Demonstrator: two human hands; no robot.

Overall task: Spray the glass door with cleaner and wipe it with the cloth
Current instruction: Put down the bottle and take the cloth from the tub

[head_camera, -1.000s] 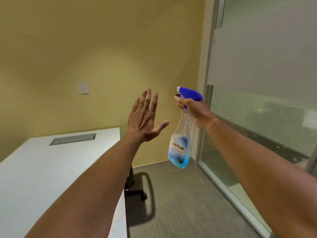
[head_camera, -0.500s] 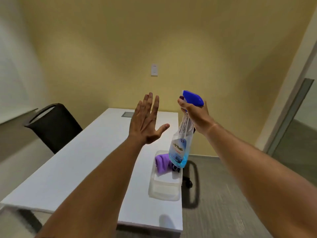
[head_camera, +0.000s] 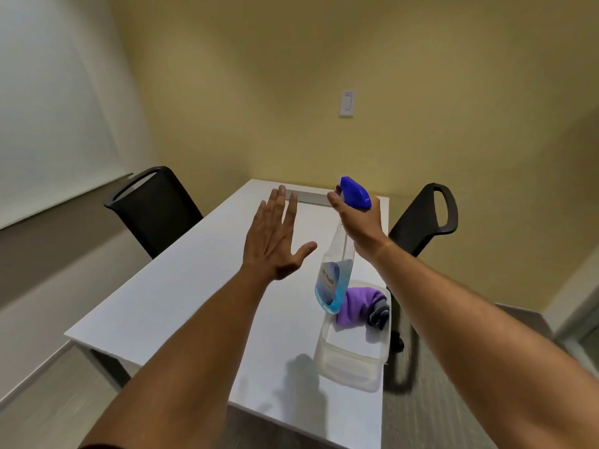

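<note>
One spray bottle [head_camera: 334, 280], one purple cloth [head_camera: 356, 306], one clear tub [head_camera: 350, 361], two black chairs [head_camera: 155, 209], one white table [head_camera: 181, 293]. Right hand [head_camera: 358, 222] clenched round bottle neck; clear body, blue liquid low, blue trigger head. Long axis near vertical, bottom tilted left, nozzle pointing away. Cloth in tub, just below bottle. Left hand [head_camera: 275, 241] empty, fingers [head_camera: 280, 202] spread flat, left of bottle.

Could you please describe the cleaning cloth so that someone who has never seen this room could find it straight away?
Start at the white table in the middle of the room and go to its near right edge, where a clear plastic tub sits. The purple cloth lies bunched at the tub's far end. Purple sets it apart from the smaller grey cloth tucked against its right side.
</note>
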